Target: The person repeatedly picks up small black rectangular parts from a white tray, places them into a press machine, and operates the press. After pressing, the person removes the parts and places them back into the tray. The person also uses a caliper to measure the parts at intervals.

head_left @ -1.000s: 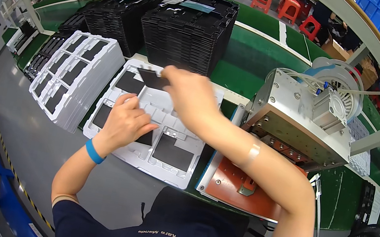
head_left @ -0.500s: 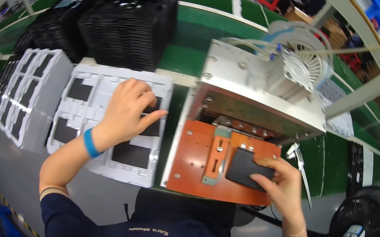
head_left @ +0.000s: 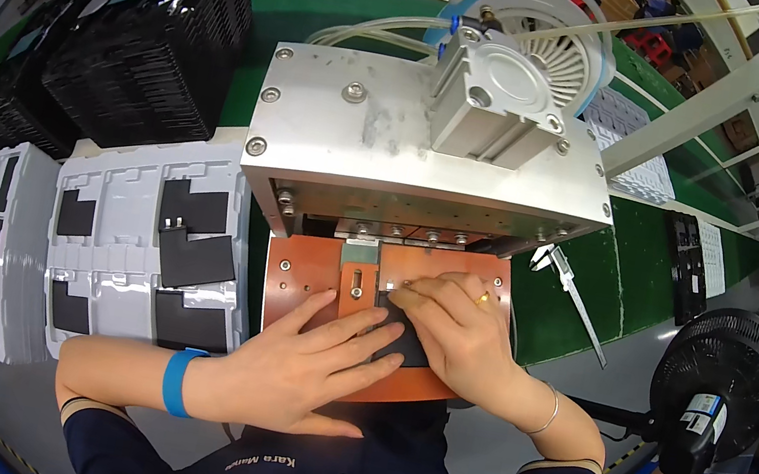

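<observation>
Low in the middle, the left hand (head_left: 306,366) lies flat, fingers a bit apart, partly over a flat black piece (head_left: 411,347) on the orange board (head_left: 303,269). To its right, the right hand (head_left: 464,333) bends its fingers at the piece's top edge; I can't tell if it pinches. This looks like lining up, which calls for small, gentle pushes. The hands hide much of the piece. Further up, the metal machine (head_left: 389,127) has a dim underside.
</observation>
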Demonstrator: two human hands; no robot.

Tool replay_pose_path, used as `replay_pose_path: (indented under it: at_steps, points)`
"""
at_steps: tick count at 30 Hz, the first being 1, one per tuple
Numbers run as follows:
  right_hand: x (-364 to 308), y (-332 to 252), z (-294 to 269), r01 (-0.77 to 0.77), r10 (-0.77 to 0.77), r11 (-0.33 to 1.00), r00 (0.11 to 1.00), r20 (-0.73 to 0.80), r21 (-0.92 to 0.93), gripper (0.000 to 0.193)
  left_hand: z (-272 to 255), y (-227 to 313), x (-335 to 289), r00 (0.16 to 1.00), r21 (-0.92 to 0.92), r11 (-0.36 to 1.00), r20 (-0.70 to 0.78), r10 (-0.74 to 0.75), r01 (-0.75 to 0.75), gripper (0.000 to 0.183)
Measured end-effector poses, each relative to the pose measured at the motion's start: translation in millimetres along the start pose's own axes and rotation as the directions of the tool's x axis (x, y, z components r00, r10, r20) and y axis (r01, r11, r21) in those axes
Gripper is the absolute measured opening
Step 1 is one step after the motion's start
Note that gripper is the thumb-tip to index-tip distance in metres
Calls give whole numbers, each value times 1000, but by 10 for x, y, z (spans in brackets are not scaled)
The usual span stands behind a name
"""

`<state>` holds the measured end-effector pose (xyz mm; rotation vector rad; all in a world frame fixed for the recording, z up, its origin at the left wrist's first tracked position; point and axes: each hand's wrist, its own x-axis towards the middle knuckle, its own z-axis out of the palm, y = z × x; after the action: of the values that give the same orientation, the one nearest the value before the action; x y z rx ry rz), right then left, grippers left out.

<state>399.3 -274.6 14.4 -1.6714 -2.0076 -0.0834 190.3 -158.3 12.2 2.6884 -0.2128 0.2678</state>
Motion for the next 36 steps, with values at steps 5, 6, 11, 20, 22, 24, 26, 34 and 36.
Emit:
replay_pose_path:
  at_steps: [5, 6, 11, 20, 22, 24, 26, 34, 36]
  points:
    - [35, -63, -19, 21, -19, 998, 1000, 25, -67, 36, -1, -2, -2, 1000, 20, 1000, 20, 0, 0, 72]
    - [36, -68, -19, 16, -13, 997, 999, 29, -81, 36, 1, -6, 2, 1000, 16, 1000, 25, 2, -2, 71]
    - [59, -18, 38, -39, 38, 999, 998, -40, -26, 35, 4, -5, -1, 1000, 71, 997, 20, -7, 5, 67]
    - [59, -24, 10, -98, 98, 994, 995, 10, 43, 36, -13, -6, 12, 999, 69, 997, 38, -19, 17, 67]
    - [34, -27, -17, -160, 162, 984, 987, -23, 74, 36, -18, 6, 22, 998, 72, 997, 53, -23, 19, 68]
    - [-34, 12, -65, -195, 202, 976, 977, -65, 100, 37, -31, -2, 17, 998, 67, 997, 56, -26, 22, 69]
    - [-154, -19, -231, -196, 199, 969, 980, -2, 148, 41, -40, -9, 17, 998, 52, 998, 55, -22, 19, 71]
    - [-221, 90, -213, -155, 145, 976, 987, 72, 151, 36, -173, -158, 108, 997, -52, 998, 57, -43, 46, 78]
    - [-140, 160, -192, -140, 132, 979, 989, 60, 149, 35, -181, -240, 158, 998, -35, 998, 37, -55, 56, 79]
